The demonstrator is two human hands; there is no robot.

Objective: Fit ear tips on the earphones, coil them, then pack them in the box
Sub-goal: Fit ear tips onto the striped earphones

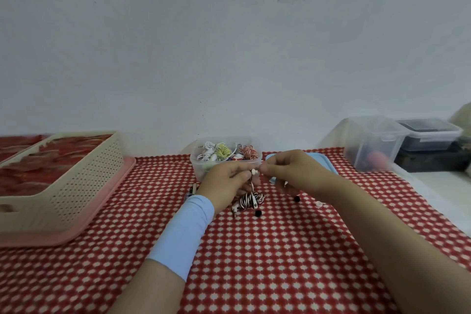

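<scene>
My left hand (225, 183) pinches a white earbud (254, 172) of a black-and-white striped earphone; its coiled cable (251, 200) hangs below my fingers and rests on the red patterned cloth. My right hand (293, 171) meets it from the right, fingertips closed right at the bud; whether a tip is between them is hidden. Two black ear tips (258, 213) (296, 199) lie loose on the cloth. Behind my hands stands a clear plastic box (198, 168) holding several coiled earphones (224, 151).
A blue lid (323, 159) lies behind my right hand. A beige perforated basket (84, 181) on a pink tray (102, 211) sits at the left. Clear storage containers (372, 143) and a dark lidded box (428, 135) stand at the far right on a white surface.
</scene>
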